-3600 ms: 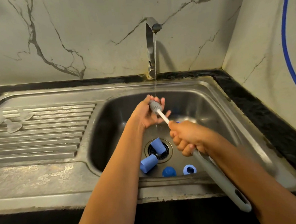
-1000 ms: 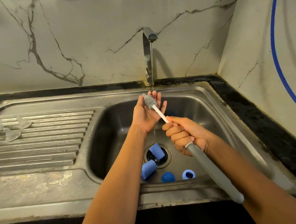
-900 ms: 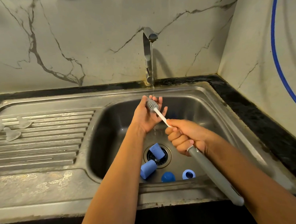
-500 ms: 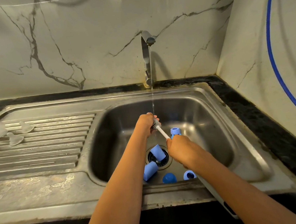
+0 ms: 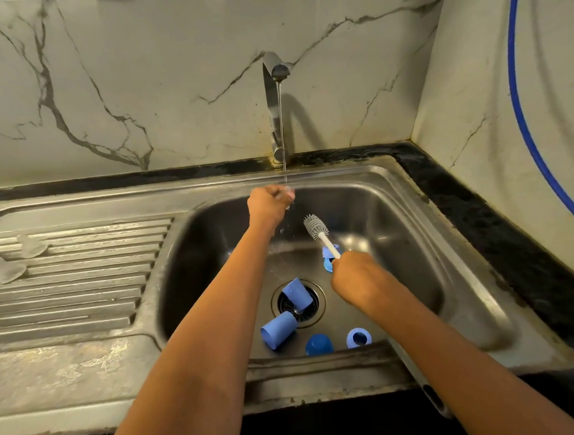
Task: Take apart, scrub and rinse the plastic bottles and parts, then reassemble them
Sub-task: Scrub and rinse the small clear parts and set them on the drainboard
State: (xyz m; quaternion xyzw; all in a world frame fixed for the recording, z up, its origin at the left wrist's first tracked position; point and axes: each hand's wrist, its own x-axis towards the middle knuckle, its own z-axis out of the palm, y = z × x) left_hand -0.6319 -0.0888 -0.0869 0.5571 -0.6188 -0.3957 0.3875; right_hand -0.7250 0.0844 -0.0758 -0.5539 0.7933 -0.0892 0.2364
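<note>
Head view, brush [image 5: 317,227] in right hand [image 5: 355,277]

Behind the tap [image 5: 275,124], a pale wall [image 5: 138,75] veined in grey is seen. To the right of the tap, a side wall [image 5: 471,74] is crossed by a blue hose [image 5: 511,72]. Below the tap, a steel sink [image 5: 343,174] is set into a dark speckled counter [image 5: 498,213], its ribbed drainboard [image 5: 83,294] left of the tap.

With left hand [image 5: 270,201] curled under tap water [image 5: 281,134], right hand [image 5: 355,277] grips brush [image 5: 316,225].
</note>
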